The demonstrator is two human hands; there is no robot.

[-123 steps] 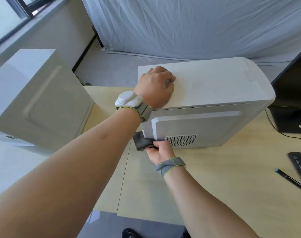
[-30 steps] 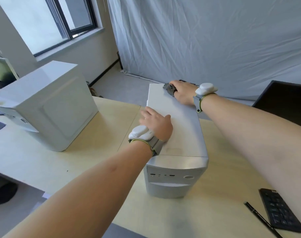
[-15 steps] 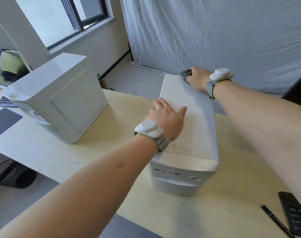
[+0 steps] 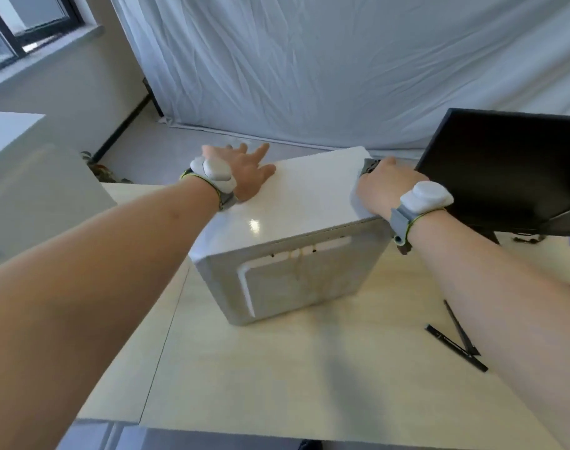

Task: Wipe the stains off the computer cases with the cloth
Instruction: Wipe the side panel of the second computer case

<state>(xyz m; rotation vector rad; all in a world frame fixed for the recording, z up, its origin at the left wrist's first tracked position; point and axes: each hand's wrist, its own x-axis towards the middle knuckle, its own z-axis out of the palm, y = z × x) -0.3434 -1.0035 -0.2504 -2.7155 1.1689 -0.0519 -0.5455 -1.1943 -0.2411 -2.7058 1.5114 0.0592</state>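
White computer case (image 4: 287, 203) is sitting on the light wooden desk (image 4: 277, 368), side panel facing the camera; brown drip stains (image 4: 298, 264) are showing near that panel's top edge. Left hand (image 4: 244, 172) is resting palm-down on the case top at its 10 o'clock corner, fingers spread and straight. Right hand (image 4: 379, 186) is gripping the 2 o'clock edge, pinching a dark grey cloth (image 4: 369, 165) against the case. Both wrists are wearing grey bands with white pods. Second white case (image 4: 33, 196) is standing at 9 o'clock, black monitor (image 4: 504, 167) at 3, black pen (image 4: 455, 347) lying at 4. White sheet (image 4: 309, 66) is hanging behind.
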